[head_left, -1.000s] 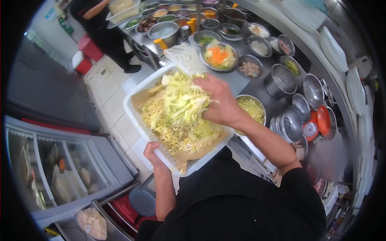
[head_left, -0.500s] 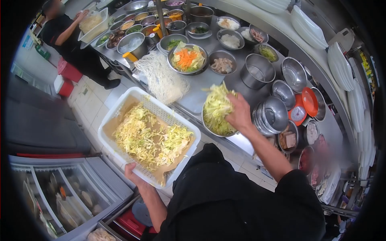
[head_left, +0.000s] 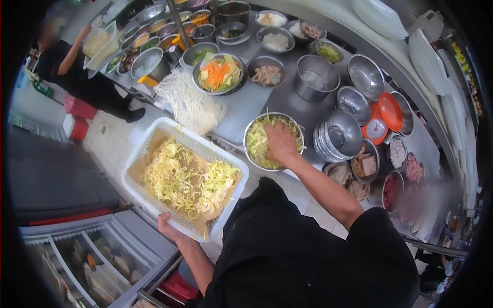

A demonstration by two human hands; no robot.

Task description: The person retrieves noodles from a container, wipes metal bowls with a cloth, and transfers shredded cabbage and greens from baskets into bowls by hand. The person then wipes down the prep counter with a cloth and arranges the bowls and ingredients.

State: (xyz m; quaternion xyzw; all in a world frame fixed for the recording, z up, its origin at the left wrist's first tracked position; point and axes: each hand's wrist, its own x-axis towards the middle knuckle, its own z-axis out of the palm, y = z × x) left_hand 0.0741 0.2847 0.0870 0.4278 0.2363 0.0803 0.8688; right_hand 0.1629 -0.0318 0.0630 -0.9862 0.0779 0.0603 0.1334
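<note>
My left hand [head_left: 169, 228] grips the near edge of a white plastic basket [head_left: 134, 177], its fingers hidden beneath. Inside, shredded cabbage [head_left: 169, 172] lies in loose heaps on a brown lining. My right hand [head_left: 281, 141] rests palm down with fingers spread on more shredded cabbage [head_left: 257, 142] in a round metal bowl [head_left: 262, 167]. That bowl stands at the counter's front edge, right of the basket. A mat of white noodles [head_left: 190, 100] lies behind the basket, partly over the counter's edge.
A bowl of carrot and cabbage [head_left: 218, 74], a bowl of pale raw pieces [head_left: 266, 71] and a deep metal pot [head_left: 316, 77] stand farther back. Stacked bowls [head_left: 341, 134] and an orange scale [head_left: 375, 123] are at right. A person [head_left: 72, 66] works at far left beside a drawer unit.
My right hand has gone down into the metal bowl, and the handful of shredded cabbage it held aloft is now in there. My left hand still holds the basket. The view has shifted slightly.
</note>
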